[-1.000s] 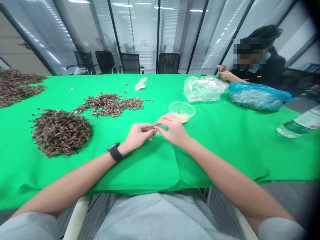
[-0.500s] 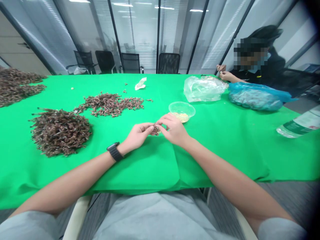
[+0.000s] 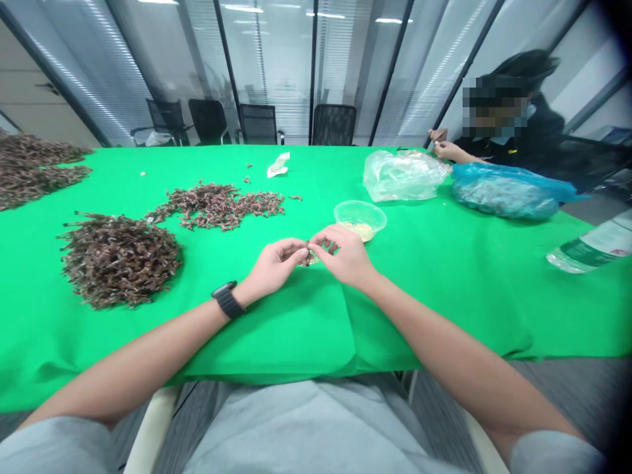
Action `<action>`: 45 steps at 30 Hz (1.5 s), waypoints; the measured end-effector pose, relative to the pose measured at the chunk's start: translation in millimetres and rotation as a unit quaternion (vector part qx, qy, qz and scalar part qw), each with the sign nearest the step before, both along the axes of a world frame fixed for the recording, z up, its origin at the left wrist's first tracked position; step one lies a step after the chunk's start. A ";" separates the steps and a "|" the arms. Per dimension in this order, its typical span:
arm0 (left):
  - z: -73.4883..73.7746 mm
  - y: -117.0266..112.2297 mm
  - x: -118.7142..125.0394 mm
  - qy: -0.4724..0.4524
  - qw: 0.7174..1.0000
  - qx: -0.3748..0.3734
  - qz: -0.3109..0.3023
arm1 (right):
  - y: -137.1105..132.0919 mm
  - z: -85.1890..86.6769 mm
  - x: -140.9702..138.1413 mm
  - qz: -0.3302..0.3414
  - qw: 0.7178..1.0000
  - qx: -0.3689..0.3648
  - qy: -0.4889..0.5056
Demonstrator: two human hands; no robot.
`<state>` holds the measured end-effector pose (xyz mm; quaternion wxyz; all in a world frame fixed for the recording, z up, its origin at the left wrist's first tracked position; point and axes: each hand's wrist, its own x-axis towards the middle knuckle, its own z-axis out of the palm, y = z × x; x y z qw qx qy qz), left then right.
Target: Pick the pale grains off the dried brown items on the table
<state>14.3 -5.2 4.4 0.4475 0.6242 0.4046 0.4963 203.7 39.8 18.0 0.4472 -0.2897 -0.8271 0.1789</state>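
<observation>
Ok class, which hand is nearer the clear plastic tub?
Right. The right hand sits just in front of the tub, very close to it, while the left hand lies farther off, in front and to the tub's left.

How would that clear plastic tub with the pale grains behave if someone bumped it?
The clear plastic tub looks thin-walled, so it is probably light and easily tipped. With only a shallow layer of pale grains adding weight, it would likely slide rather than stay put. Its top is open, so a hard knock could probably spill them.
</observation>
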 end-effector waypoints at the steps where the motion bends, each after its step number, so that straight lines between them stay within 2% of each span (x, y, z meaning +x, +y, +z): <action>1: 0.0 0.0 0.2 -0.001 1.000 0.001 0.004 | -0.6 0.4 -0.2 -0.001 1.000 0.005 -0.002; 8: 1.8 -3.0 0.2 0.038 0.999 0.018 0.026 | -3.3 2.1 -0.7 -0.012 0.999 0.035 -0.013; 12: 1.9 -4.9 -3.2 0.113 0.990 0.075 0.049 | -5.2 1.9 -2.5 -0.019 1.000 0.000 -0.014; 17: 1.4 -5.4 -9.4 0.222 0.959 0.163 0.071 | -7.9 2.4 -5.1 0.005 0.986 -0.163 0.036; 19: 0.8 -5.1 -11.6 0.257 0.943 0.197 0.070 | -7.5 2.6 -5.2 0.023 0.966 -0.251 0.058; 22: 0.6 -5.0 -13.2 0.286 0.928 0.228 0.071 | -5.5 2.7 -4.0 0.034 0.921 -0.380 0.085; 24: 2.0 -5.6 -12.6 0.278 0.931 0.225 0.074 | -4.1 3.2 -2.7 0.046 0.903 -0.417 0.094; 25: 3.0 -6.1 -11.8 0.266 0.937 0.213 0.074 | -3.6 3.6 -2.1 0.053 0.905 -0.411 0.093; 27: 5.3 -6.9 -9.6 0.232 0.954 0.176 0.072 | -3.1 4.3 -1.3 0.061 0.932 -0.347 0.082; 29: 6.6 -7.2 -7.3 0.182 0.973 0.127 0.063 | -3.0 4.6 -1.0 0.047 0.968 -0.238 0.068; 31: 6.3 -6.7 -5.7 0.128 0.987 0.081 0.051 | -2.7 4.0 -0.5 0.021 0.991 -0.122 0.051; 34: 4.1 -5.1 -4.1 0.069 0.996 0.035 0.041 | -0.9 1.8 1.4 0.008 1.000 0.028 0.007; 37: 3.2 -4.4 -2.0 0.045 0.998 0.018 0.044 | 1.5 0.0 4.2 0.012 0.989 0.137 -0.046; 41: 5.0 -6.6 2.0 0.041 0.997 0.021 0.055 | 0.6 0.3 6.2 -0.008 0.976 0.182 -0.117; 45: 5.7 -10.4 3.0 0.053 0.996 0.030 0.064 | -5.0 1.1 3.3 -0.017 0.987 0.124 -0.100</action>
